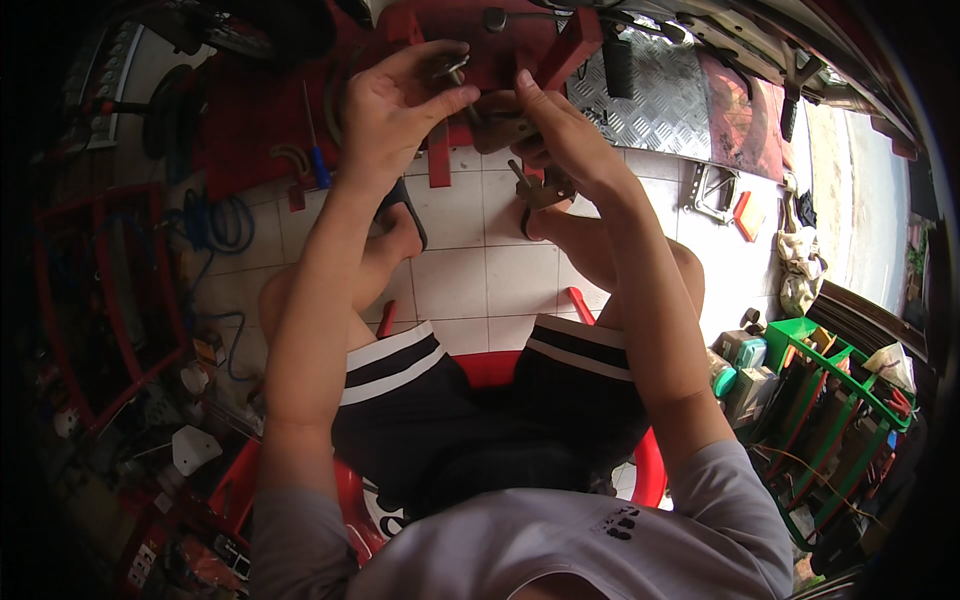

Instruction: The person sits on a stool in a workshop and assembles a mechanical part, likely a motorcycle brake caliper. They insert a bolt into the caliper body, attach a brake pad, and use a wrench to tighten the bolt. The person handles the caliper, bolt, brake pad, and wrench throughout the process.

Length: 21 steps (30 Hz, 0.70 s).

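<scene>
My left hand [385, 120] is raised over the red work platform [255, 140]. Its thumb and fingers pinch a small shiny metal piece [455, 66], too small to name. Across from it, my right hand [575, 140] is wrapped round a dull brownish metal part [500, 130]; the palm hides some of it. The two hands are close together but apart. A screwdriver [320, 168] with a blue handle points away from me, left of my left hand. Below my right hand, a metal piece with a thin rod [537, 190] shows near my foot.
I sit on a red stool [652, 470] on a white tiled floor [450, 280]. Treaded metal plate [640, 95] covers the platform's right part. A blue hose [225, 225] lies coiled at left beside a red rack [100, 300]. At right stands a green divided crate [850, 365].
</scene>
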Each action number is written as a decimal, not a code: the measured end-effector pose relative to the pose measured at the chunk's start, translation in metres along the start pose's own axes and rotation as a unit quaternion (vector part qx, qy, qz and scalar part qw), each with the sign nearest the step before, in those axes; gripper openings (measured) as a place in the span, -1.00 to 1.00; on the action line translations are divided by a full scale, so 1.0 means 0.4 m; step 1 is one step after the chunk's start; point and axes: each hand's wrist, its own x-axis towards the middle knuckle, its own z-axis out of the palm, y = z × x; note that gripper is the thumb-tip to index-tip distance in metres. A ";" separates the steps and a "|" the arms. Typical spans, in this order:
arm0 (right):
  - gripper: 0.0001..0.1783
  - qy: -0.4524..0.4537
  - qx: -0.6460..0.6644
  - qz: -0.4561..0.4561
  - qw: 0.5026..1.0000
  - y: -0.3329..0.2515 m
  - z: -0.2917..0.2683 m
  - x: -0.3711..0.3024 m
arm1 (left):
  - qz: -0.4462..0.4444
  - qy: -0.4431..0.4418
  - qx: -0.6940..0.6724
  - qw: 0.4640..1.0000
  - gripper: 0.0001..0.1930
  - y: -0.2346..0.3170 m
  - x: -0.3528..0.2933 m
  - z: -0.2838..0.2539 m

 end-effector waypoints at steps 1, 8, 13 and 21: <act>-0.27 -0.015 0.013 0.004 1.000 -0.004 0.000 0.001 | -0.016 -0.011 -0.008 1.000 -0.55 0.000 -0.002 -0.001; -0.28 0.036 0.053 0.025 0.998 -0.001 0.020 0.004 | 0.008 0.025 -0.033 0.999 -0.43 -0.009 -0.003 -0.006; -0.32 0.017 0.101 0.003 0.995 0.008 0.014 0.011 | 0.032 0.029 -0.053 0.998 -0.53 -0.001 -0.006 0.013; -0.32 0.046 0.129 0.001 0.991 0.000 0.022 0.007 | -0.005 0.009 0.000 1.000 -0.74 -0.003 -0.010 0.019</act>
